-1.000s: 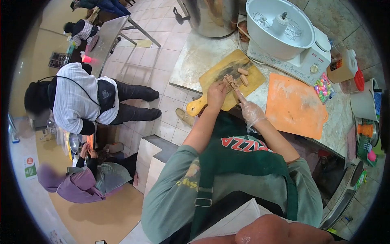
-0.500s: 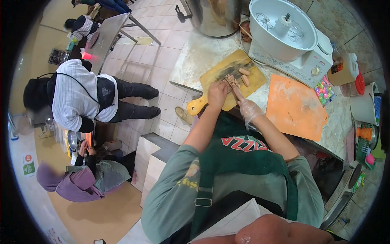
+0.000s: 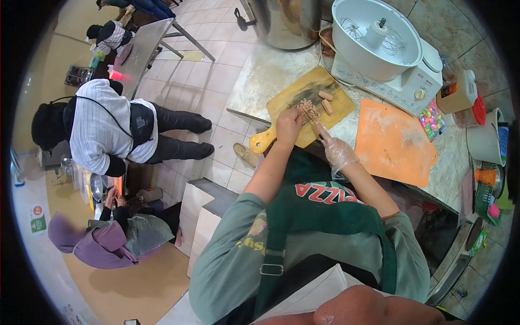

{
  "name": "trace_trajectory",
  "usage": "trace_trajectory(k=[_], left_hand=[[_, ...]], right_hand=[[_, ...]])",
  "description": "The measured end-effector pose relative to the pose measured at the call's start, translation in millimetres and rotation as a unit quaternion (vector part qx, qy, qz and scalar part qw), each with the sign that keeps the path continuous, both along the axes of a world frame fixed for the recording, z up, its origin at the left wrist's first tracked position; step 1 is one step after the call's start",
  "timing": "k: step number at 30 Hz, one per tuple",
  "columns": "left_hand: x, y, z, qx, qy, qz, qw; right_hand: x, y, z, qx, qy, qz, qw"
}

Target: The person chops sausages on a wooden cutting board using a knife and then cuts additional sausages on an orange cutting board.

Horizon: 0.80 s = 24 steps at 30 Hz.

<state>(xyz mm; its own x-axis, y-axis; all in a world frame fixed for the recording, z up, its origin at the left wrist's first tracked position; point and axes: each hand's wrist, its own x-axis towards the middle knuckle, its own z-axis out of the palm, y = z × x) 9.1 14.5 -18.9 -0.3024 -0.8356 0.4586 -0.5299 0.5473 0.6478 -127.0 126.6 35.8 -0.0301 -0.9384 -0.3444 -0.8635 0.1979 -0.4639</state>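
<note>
Back toward the apron comes the right hand [image 3: 340, 154], just a touch, and the knife [image 3: 320, 130] slides with it! The sausage bits [image 3: 310, 108] lie in a small heap on the wooden board [image 3: 278, 94], right up at the blade. Two uncut pieces [image 3: 327, 106] wait just beside them, near the mixer side. Right hand, in a clear glove, is wrapped snugly round the knife handle, blade slanting down across the board. Left hand [image 3: 290, 127] is in close, fingers bunched narrow by the front of the blade; whether they pinch the blade or some meat, I can't tell, it looks a bit hidden from up here. Out from there, the board's rounded handle juts past the counter [image 3: 252, 82] edge beside the left wrist. Over on the other side lies the orange mat [image 3: 394, 142], smeared white, with a bag of bright sweets [image 3: 431, 121] against its far corner. Behind, the mixer [image 3: 398, 89] carries a white bowl [image 3: 379, 64] with two whisks in it. Across the floor, a person in a striped top [image 3: 100, 127] leans at another worktop!
</note>
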Motion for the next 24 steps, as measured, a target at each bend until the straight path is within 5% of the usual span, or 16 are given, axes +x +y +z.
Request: trace_trajectory(k=[13,24], left_hand=[[-2,-2,-6,-0.009,0.001,-0.008,1.0],[-1,-1,-3,0.013,0.005,-0.015,1.0]], right_hand=[[1,-18,10,0.057,0.037,0.035,0.997],[0,-29,-2,0.062,-0.046,0.033,0.996]])
